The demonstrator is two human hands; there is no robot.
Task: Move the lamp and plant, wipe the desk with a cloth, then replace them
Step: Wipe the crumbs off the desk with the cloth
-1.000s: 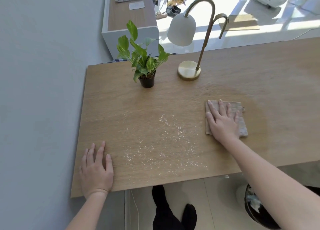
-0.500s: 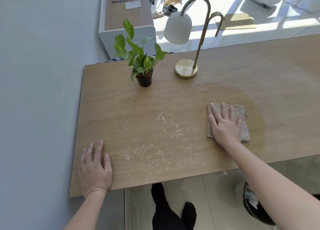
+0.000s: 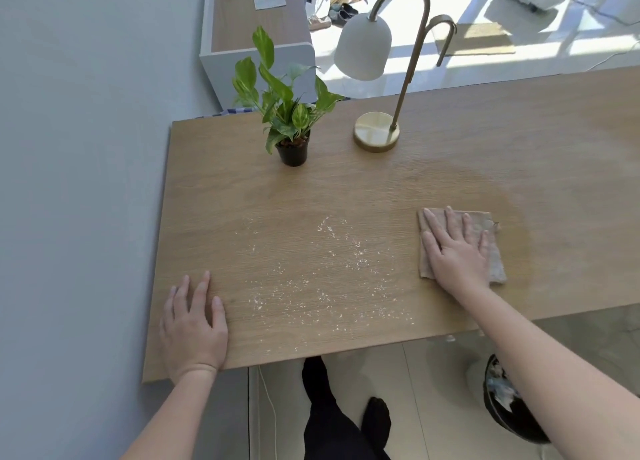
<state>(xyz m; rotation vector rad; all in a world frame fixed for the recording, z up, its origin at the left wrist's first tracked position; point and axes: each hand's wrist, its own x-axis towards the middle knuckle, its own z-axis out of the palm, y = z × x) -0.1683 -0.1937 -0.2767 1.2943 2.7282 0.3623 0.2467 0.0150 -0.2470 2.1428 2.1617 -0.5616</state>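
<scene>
Right hand [image 3: 457,252] is flat on the cloth [image 3: 495,262], fingers spread and straight, palm pressing it onto the surface [image 3: 381,189]. Nothing is pinched, just weight through a released palm, which is how you'd keep a folded rag from bunching as it slides. That cloth sits well to the right of the plant [image 3: 287,113] and nearer the person than it. Left hand [image 3: 194,324] is released too, fingers straight, lying flat at the near edge, forward and to the left of the plant. I'd read that as a brace, taking body weight while the other arm reaches. Between the two hands, straight in front of the plant, a scatter of white crumbs [image 3: 325,276] lies untouched by the look of it. Around the cloth the wood shows a darker, damp-looking patch, so my guess is the stretch to the right of the plant has had its pass and the crumbs are next. The plant stands upright in its small dark pot near the far edge, and the lamp [image 3: 376,130] stands just to its right, brass base on the wood, shade leaning toward the leaves. Both seem parked back there to leave the front open; whether that's their home spot I can't tell. A dark bin [image 3: 509,404] sits on the floor below the near edge, far right of the plant, handy for sweeping crumbs into.
</scene>
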